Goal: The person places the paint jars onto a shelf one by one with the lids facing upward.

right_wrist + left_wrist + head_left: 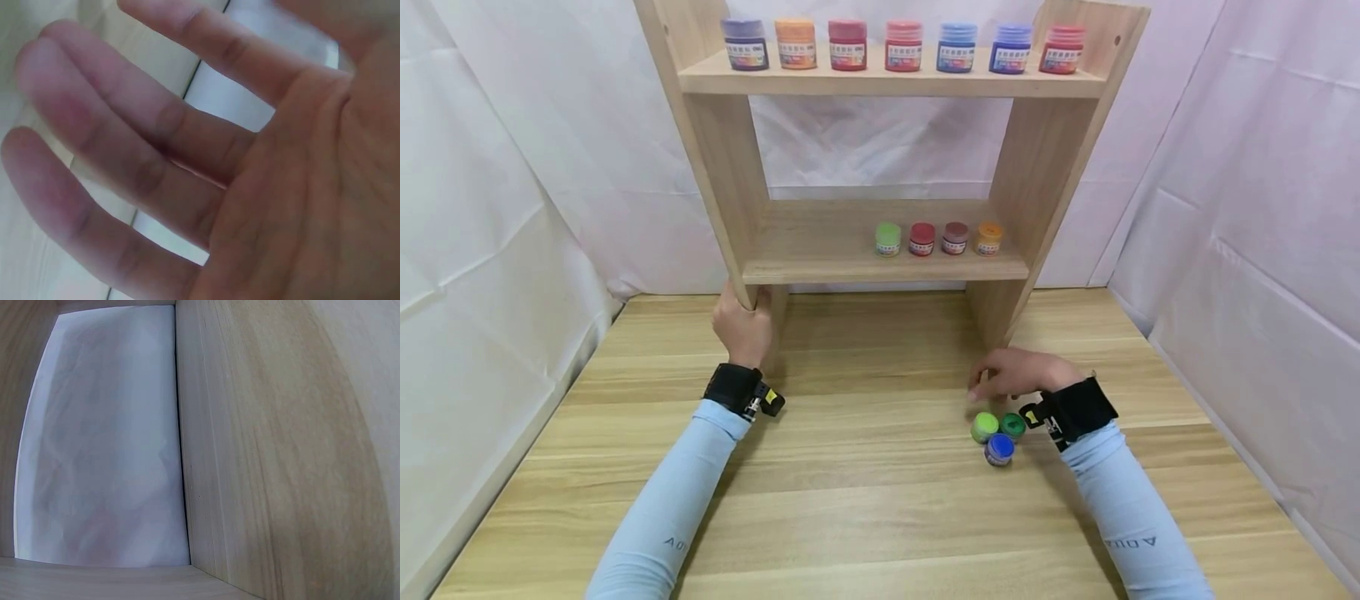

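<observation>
My left hand (742,329) grips the lower left side panel of a wooden shelf (880,271); part of the fingers is hidden behind the panel. In the left wrist view only the shelf's boards (300,456) and white cloth appear. By the foot of the right side panel, my right hand (1018,372) hovers with fingers loosely spread and nothing in the palm, as the right wrist view shows with its fingers (94,125). Just in front of it stand three small paint jars on the table: light green (985,427), dark green (1012,426) and blue (999,448).
Several paint jars line the upper board, from a dark purple one (746,45) to a red one (1062,50). On the lower board, a green jar (887,239), two reddish ones and an orange jar (988,238) stand toward the right. White cloth (1247,208) surrounds the wooden table (850,500).
</observation>
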Action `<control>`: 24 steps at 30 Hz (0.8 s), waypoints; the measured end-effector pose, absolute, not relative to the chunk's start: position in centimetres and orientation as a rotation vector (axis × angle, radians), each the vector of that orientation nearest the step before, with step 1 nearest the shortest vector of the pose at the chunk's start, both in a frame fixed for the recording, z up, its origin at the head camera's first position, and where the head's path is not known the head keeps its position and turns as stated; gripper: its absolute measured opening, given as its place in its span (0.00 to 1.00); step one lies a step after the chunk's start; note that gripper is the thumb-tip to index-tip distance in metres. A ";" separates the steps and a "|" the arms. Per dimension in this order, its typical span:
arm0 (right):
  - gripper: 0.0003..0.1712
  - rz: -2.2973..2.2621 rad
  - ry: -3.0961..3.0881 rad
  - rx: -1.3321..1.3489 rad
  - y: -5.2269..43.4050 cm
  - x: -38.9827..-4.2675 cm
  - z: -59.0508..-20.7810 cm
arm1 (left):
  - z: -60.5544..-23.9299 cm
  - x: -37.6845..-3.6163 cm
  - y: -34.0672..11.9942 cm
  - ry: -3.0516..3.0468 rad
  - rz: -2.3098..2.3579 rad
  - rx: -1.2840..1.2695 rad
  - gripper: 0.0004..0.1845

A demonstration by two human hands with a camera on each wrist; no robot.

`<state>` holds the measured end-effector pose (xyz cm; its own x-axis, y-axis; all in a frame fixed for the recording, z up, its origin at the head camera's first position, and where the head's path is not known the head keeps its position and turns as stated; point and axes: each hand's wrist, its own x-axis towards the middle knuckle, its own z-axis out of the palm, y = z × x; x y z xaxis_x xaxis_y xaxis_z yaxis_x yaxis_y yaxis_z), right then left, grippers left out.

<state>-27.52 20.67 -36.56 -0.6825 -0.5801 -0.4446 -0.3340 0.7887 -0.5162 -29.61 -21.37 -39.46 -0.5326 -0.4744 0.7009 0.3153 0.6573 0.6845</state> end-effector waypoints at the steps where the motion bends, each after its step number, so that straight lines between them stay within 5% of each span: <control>1: 0.15 -0.524 2.365 -0.689 20.6 -27.4 -36.5 | -39.4 -29.7 -21.4 -1.886 -1.000 0.122 0.14; 24: 0.09 -0.633 2.280 -0.879 20.6 -28.4 -37.4 | -39.2 -29.5 -21.1 -1.873 -0.993 0.116 0.12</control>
<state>-28.37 20.56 -37.40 -0.5953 -0.7161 -0.3645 -0.4255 0.6657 -0.6130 -29.50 -21.15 -39.21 -0.5198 -0.4716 0.7123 0.3248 0.6621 0.6754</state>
